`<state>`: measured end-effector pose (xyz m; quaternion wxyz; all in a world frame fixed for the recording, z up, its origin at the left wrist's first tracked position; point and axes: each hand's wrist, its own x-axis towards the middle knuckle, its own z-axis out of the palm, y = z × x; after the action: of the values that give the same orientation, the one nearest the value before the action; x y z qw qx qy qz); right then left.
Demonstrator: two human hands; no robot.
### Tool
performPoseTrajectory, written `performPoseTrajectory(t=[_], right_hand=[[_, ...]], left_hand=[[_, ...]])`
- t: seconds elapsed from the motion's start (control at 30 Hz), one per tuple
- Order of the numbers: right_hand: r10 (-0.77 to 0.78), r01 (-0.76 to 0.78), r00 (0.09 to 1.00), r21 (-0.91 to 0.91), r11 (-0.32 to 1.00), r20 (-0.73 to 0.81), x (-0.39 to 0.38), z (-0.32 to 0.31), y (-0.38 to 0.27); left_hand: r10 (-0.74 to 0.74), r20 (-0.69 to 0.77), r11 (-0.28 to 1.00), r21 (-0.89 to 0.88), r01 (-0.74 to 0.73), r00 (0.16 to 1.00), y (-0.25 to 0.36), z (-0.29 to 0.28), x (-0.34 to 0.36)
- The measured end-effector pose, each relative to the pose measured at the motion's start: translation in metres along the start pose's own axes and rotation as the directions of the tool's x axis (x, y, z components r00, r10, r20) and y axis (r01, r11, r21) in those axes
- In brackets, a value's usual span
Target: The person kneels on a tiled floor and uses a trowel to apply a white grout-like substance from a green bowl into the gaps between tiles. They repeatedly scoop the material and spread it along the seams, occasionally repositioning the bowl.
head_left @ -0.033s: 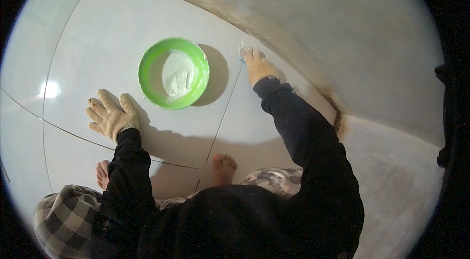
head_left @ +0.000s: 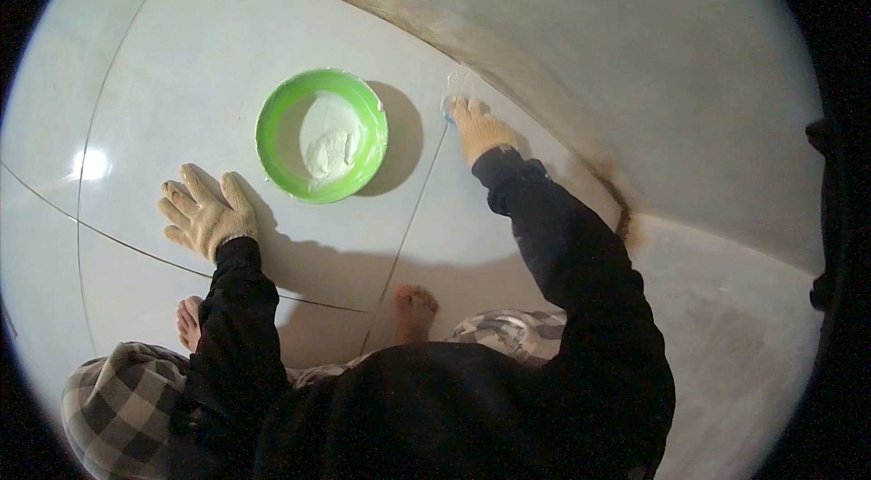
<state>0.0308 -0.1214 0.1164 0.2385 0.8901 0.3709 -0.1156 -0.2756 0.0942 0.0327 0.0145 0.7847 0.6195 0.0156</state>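
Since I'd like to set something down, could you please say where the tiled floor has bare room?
The tiled floor looks bare between the green bowl and the wall, and beyond the gloved left hand. It is crowded by the gloved right hand and around the bare feet.

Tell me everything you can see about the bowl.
The bowl is round, bright green and smooth, apparently plastic, with a plain rim and no handle in sight. It stands upright on the white tiled floor, open side up. White paste lies in a ridged lump in its bottom, off centre, and white smears mark the inner wall. It sits between the gloved left hand and right hand; neither touches it. Its underside is hidden.
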Motion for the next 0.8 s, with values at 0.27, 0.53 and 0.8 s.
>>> performPoseTrajectory(t=[0.27,0.53,0.8], right_hand=[[-0.204,0.213,0.970,0.051,0.976,-0.135,0.031,-0.038,0.022],[-0.277,0.275,0.961,-0.179,0.945,0.013,0.034,-0.035,0.006],[-0.158,0.167,0.933,0.000,0.986,0.322,0.002,-0.038,0.017]], left_hand=[[-0.017,0.055,1.000,0.013,0.016,0.998,0.000,-0.001,0.001],[-0.012,0.072,1.000,0.027,0.010,0.997,0.001,-0.004,0.002],[-0.017,0.081,0.999,0.037,0.014,0.997,0.002,-0.008,0.003]])
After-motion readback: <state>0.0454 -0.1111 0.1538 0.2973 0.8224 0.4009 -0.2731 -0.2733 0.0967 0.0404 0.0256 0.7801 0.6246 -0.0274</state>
